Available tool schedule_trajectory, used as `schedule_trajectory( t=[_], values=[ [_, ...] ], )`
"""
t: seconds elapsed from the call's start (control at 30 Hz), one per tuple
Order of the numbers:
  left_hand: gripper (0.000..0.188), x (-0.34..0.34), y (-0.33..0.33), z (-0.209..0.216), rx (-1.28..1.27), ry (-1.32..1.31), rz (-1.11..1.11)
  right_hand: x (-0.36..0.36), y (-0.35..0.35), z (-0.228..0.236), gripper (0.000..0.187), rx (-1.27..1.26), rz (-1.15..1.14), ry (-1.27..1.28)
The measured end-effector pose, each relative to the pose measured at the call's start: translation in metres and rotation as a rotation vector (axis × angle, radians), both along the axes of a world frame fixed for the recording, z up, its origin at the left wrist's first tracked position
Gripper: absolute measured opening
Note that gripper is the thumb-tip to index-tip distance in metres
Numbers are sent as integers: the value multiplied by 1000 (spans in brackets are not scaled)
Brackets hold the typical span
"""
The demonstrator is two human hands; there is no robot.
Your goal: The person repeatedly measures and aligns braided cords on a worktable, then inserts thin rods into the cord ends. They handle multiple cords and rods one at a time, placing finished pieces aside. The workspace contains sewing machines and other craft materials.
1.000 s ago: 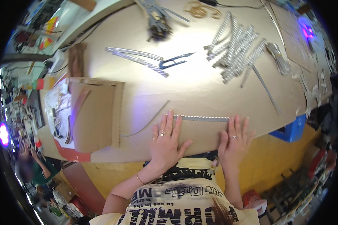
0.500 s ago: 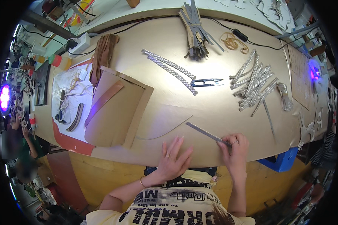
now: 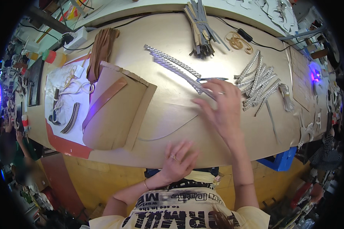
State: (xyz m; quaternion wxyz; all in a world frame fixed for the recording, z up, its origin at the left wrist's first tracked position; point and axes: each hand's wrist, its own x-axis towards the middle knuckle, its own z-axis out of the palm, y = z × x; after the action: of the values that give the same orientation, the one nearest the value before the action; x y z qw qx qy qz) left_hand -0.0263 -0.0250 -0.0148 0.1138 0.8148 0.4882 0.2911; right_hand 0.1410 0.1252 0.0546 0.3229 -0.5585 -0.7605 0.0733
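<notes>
My right hand (image 3: 225, 108) reaches out over the table, thumb and fingers apart. Between them lies the end of a narrow grey strip (image 3: 208, 92), which runs back along the lower of two silver braided straps (image 3: 176, 63). Where strip and lower strap overlap is blurred. Just beyond my fingers lies a pair of thread snips (image 3: 212, 79), partly covered by the hand. My left hand (image 3: 177, 160) rests at the table's near edge, fingers loosely bent and apart, holding nothing. A thin grey cord (image 3: 172, 133) curves across the table ahead of it.
Several braided straps (image 3: 259, 82) lie piled on the right, beside a small coiled bundle (image 3: 286, 97). A tied bundle of strips (image 3: 200, 34) is at the back, near tan rubber bands (image 3: 239, 42). To the left stand a brown curved cardboard form (image 3: 114, 110) and brown strips (image 3: 103, 49).
My right hand has moved forward and left from the near edge, taking the grey strip to the two braided straps, and its fingers have spread. My left hand has hardly moved.
</notes>
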Motion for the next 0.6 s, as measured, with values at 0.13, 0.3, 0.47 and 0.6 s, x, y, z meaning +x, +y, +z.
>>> schedule_trajectory(
  t=[0.13,0.3,0.47,0.6],
  values=[
    [31,-6,31,18,-105,84,301,-4,-6,-9,27,-20,28,-8],
    [19,-20,67,26,-85,-5,251,21,-47,-6,28,-212,-15,134],
    [18,-4,62,40,7,-71,-67,31,-90,2,30,-549,-67,678],
    [21,18,61,43,108,-22,-196,39,-109,-1,25,-755,-109,1148]
  ],
)
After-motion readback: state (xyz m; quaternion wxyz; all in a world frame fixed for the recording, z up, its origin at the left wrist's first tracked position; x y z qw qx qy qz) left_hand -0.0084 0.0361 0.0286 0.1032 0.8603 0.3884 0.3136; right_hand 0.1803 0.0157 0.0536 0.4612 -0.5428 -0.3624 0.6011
